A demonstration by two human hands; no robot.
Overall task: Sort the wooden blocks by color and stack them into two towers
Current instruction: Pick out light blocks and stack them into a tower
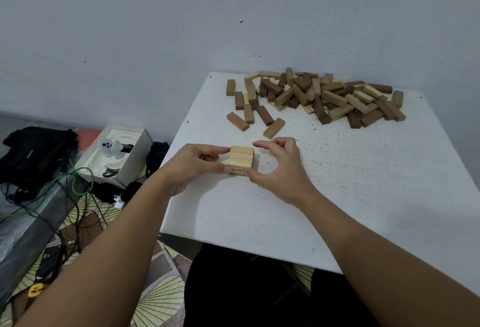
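Both hands are on the little light-wood block stack (241, 159), left hand (193, 164) pinching its left side and right hand (279, 164) curled round the right, with the mixed block pile (319, 97) well beyond the fingers on the white table (363, 184)

Bare white table (363, 184) lay open to the right of the light-block stack (241, 158) and toward the near edge. The mixed block pile (319, 98) blocked the far side; loose brown blocks (274, 124) obstructed the intervening strip.
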